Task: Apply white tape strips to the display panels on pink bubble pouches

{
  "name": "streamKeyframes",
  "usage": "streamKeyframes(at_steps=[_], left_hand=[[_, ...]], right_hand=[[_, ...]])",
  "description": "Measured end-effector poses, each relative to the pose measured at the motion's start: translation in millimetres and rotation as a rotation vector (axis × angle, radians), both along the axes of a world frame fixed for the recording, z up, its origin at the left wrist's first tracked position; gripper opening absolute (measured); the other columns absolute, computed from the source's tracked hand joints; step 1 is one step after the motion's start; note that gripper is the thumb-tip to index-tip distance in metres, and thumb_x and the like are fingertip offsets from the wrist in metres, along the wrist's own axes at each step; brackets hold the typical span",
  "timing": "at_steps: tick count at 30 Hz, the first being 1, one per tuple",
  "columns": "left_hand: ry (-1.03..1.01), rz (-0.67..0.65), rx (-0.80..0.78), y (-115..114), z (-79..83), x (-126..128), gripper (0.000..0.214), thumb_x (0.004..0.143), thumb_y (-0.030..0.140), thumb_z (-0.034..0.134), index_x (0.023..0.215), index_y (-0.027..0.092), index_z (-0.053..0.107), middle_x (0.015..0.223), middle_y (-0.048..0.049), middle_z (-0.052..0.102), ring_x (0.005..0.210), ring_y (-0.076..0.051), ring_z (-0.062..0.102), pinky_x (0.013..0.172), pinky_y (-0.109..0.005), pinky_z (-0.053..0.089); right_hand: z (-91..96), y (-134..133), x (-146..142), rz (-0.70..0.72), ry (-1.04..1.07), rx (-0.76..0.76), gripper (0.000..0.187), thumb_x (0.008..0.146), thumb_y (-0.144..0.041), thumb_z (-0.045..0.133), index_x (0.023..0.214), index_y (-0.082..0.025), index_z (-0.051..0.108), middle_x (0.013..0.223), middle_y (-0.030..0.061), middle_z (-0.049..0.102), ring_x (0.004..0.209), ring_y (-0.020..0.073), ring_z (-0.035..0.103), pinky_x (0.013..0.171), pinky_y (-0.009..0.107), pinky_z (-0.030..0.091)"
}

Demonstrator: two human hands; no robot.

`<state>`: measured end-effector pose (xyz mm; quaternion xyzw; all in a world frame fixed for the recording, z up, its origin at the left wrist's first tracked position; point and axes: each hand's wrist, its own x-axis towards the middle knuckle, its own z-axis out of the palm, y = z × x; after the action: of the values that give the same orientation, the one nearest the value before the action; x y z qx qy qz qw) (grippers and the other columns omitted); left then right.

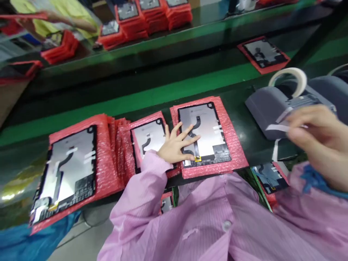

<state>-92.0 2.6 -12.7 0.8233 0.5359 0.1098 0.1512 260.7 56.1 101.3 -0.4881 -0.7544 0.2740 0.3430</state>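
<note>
The dark table (pixel 240 141) runs across the view, with screens lying along its near edge. Furthest left, a pile of red bubble wrap (pixel 106 159) carries one screen (pixel 77 157); its lower left corner seems to reach past the near edge, so a knock could tip it off. At the near edge, right of the others, lies the task's thing, a wider-showing screen (pixel 210 127) on red wrap. Between them, a middle screen (pixel 156 134) is partly covered by the person's left sleeve (pixel 150 163), which could drag it askew if the arm swept back. A grey tape dispenser (pixel 263 108) stands further right, set back from that edge.

The left hand (pixel 176 146) lies spread flat on the right screen, gripping nothing; heavy pressure there might mark the panel or crease its dark cable (pixel 197 123). The right hand (pixel 322 134), beside the dispenser, pinches a white strip of tape (pixel 277 127) between thumb and finger. Its loose end could curl and stick to itself or the skin.
</note>
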Motion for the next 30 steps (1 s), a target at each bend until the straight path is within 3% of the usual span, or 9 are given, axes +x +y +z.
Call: streamKeyframes(at_steps=[2, 4, 6, 8, 13, 20, 30], left_hand=[[-0.037, 0.02, 0.002, 0, -1.0, 1, 0.083, 0.07, 0.082, 0.06, 0.143, 0.044, 0.05, 0.163, -0.0041, 0.03, 0.148, -0.049, 0.01, 0.104, -0.083, -0.01], [-0.067, 0.045, 0.004, 0, -1.8, 3, 0.08, 0.07, 0.08, 0.063, 0.14, 0.043, 0.054, 0.163, -0.0026, 0.03, 0.149, -0.049, 0.007, 0.106, -0.081, -0.01], [-0.091, 0.066, 0.003, -2, -2.4, 5, 0.076, 0.07, 0.079, 0.064, 0.136, 0.041, 0.059, 0.163, -0.0012, 0.029, 0.15, -0.048, 0.003, 0.107, -0.08, -0.011], [-0.113, 0.074, -0.004, -2, -2.6, 7, 0.076, 0.07, 0.079, 0.063, 0.135, 0.041, 0.06, 0.163, -0.0009, 0.029, 0.151, -0.048, 0.001, 0.107, -0.08, -0.012], [-0.187, 0.076, -0.031, -1, -2.4, 7, 0.083, 0.068, 0.082, 0.063, 0.139, 0.042, 0.055, 0.162, -0.0026, 0.032, 0.15, -0.049, 0.003, 0.106, -0.08, -0.013], [-0.265, 0.068, -0.007, -2, -1.9, 7, 0.08, 0.068, 0.079, 0.065, 0.139, 0.042, 0.056, 0.157, -0.003, 0.041, 0.15, -0.048, 0.003, 0.11, -0.08, -0.006], [-0.253, 0.063, -0.017, -3, -1.7, 6, 0.086, 0.067, 0.081, 0.065, 0.142, 0.04, 0.053, 0.161, -0.006, 0.035, 0.149, -0.051, 0.002, 0.105, -0.08, -0.015]], right_hand=[[21.4, 36, -54, 0.586, -0.153, 0.027, 0.027, 0.089, -0.051, 0.061, 0.088, -0.025, 0.063, 0.098, 0.0048, 0.057, 0.089, 0.0194, 0.054, 0.077, 0.035, 0.044], [22.4, 74, -115, 0.973, -0.339, -0.038, 0.03, 0.092, -0.048, 0.059, 0.083, -0.02, 0.065, 0.096, 0.0043, 0.058, 0.086, 0.0163, 0.054, 0.079, 0.032, 0.044], [8.9, 105, -168, 1.212, -0.51, -0.067, 0.029, 0.091, -0.043, 0.061, 0.081, -0.017, 0.068, 0.092, 0.0026, 0.059, 0.085, 0.0143, 0.054, 0.08, 0.03, 0.044], [-8.3, 121, -206, 1.339, -0.639, -0.056, 0.024, 0.089, -0.038, 0.065, 0.08, -0.016, 0.07, 0.089, 0.0009, 0.06, 0.086, 0.0134, 0.054, 0.081, 0.028, 0.042], [-29.3, 127, -234, 1.407, -0.714, 0.043, 0.017, 0.081, -0.029, 0.074, 0.072, -0.016, 0.07, 0.079, -0.0015, 0.058, 0.083, 0.0119, 0.053, 0.077, 0.024, 0.041], [-36.8, 119, -234, 1.356, -0.716, 0.089, 0.021, 0.077, -0.024, 0.076, 0.061, -0.017, 0.064, 0.075, 0.0007, 0.054, 0.08, 0.014, 0.049, 0.078, 0.028, 0.041], [-43.1, 104, -228, 1.217, -0.84, 0.185, 0.019, 0.08, -0.024, 0.072, 0.064, -0.015, 0.065, 0.09, 0.01, 0.057, 0.093, 0.0227, 0.046, 0.077, 0.034, 0.038]])
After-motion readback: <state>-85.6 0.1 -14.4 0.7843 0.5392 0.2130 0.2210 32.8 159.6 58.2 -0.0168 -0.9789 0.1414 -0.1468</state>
